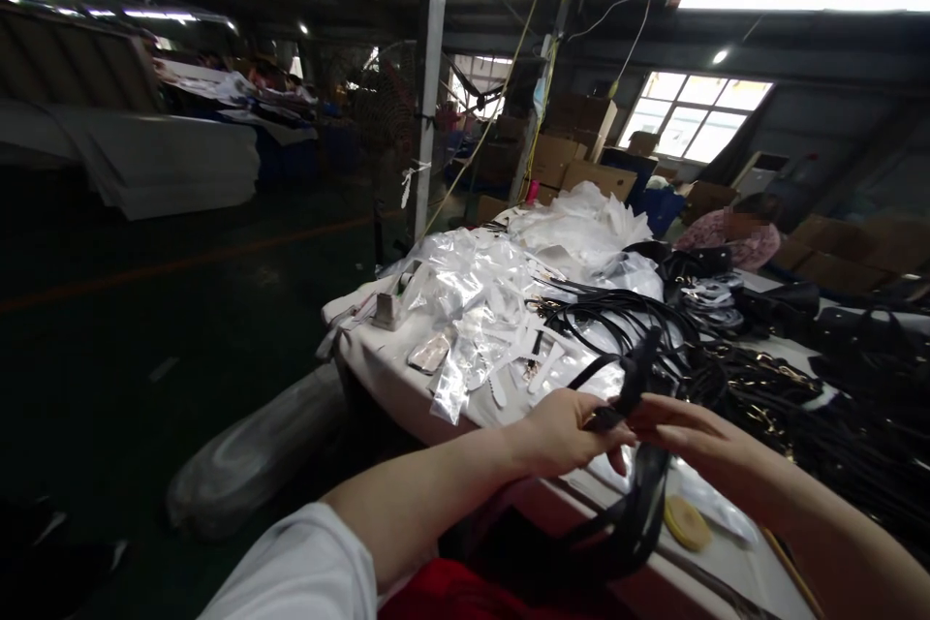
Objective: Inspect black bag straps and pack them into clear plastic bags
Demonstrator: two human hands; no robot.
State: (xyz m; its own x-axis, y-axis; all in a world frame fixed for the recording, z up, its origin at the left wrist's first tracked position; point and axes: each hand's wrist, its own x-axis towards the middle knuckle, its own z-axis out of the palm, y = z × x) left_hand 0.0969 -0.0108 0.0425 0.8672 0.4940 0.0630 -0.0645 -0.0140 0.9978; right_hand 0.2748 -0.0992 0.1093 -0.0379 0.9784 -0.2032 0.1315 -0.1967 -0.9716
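My left hand [563, 431] is closed around a black strap [631, 378] just above the near edge of the table [385, 363]. My right hand [690, 436] meets it from the right, fingers pinched on the same strap. The strap's upper end sticks up between the two hands, and its long loop hangs down below them over the table edge. Behind my hands lies a heap of black straps [785, 397] with gold metal fittings.
Clear plastic bags [480, 300] and white paper pieces cover the table's left half. A round yellow tape roll [687, 523] lies near my right wrist. Another person [730, 232] sits at the far side. Cardboard boxes [581, 165], a pillar [434, 68] and a plastic-wrapped roll [254, 446] on the floor stand around.
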